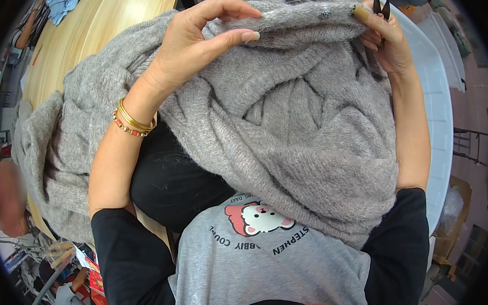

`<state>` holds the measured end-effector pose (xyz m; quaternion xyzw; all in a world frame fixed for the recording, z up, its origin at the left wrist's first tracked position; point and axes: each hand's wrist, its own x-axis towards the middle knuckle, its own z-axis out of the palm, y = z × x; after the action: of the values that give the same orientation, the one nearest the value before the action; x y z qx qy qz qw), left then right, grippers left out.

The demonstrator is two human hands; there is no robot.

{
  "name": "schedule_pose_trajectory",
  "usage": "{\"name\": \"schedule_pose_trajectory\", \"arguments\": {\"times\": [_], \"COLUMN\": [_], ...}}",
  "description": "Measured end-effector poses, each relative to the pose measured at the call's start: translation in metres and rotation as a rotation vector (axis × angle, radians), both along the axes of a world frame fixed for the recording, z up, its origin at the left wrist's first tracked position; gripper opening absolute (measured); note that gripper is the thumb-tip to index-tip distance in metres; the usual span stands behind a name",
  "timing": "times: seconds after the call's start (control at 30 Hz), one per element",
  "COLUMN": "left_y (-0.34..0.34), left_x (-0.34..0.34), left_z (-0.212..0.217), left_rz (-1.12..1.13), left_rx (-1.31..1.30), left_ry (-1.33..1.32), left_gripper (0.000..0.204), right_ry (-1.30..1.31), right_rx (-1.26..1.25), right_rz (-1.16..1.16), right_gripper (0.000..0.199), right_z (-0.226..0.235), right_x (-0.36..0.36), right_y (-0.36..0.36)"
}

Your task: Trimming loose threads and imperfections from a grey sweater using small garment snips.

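A large grey knitted garment [315,162] lies bunched across my lap. My left hand [209,34] is at the upper edge of the knit, its thumb and forefinger spread apart by the rolled edge. At the other end of that edge, my right hand [385,35] pinches the knit, with a tan finger cover on the thumb. Two dark pointed blades of what look like thread snips [381,6] stick up from the right hand; their handles are hidden. A small dark sparkly spot [324,15] shows on the edge between my hands.
A light wooden table [112,29] is at the left, with more grey knit [67,154] over it and blue striped cloth [70,0] at its far end. A pale blue plastic tub [441,118] curves along the right. Other people [10,195] are at the left rim.
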<state>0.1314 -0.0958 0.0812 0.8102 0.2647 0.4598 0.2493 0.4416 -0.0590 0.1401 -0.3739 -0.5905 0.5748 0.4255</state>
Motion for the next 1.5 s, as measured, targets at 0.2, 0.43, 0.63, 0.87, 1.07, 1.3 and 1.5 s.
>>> {"name": "schedule_pose_trajectory", "arguments": {"times": [0.2,0.43,0.63,0.87,1.07,1.3,1.5], "left_y": [0.002,-0.003,-0.048,-0.070,-0.041,-0.047,-0.053], "left_x": [0.005,0.005,0.020,0.040,0.040,0.034,0.029], "left_z": [0.009,0.031,0.086,0.097,0.038,0.035,0.036], "left_rz": [-0.006,-0.004,-0.024,-0.077,0.016,-0.024,-0.007], "left_rx": [-0.039,0.066,0.011,-0.383,-0.634,-0.548,-0.450], "left_ry": [-0.071,-0.074,-0.221,-0.326,-0.381,-0.316,-0.303], "left_gripper": [0.022,0.018,0.010,0.012,0.016,0.016,0.017], "right_ry": [0.023,0.086,0.046,-0.559,-0.774,-0.506,-0.323], "right_rx": [-0.018,0.041,0.191,0.200,0.282,0.395,0.214], "right_rz": [0.013,0.081,0.100,0.251,0.026,0.278,0.337], "right_gripper": [0.026,0.023,0.024,0.015,0.022,0.028,0.029], "right_z": [0.007,0.030,0.071,0.077,0.059,0.045,0.026], "right_x": [0.002,0.003,0.016,0.030,-0.006,-0.028,-0.039], "right_y": [0.001,-0.008,-0.037,-0.036,-0.048,-0.056,-0.048]}}
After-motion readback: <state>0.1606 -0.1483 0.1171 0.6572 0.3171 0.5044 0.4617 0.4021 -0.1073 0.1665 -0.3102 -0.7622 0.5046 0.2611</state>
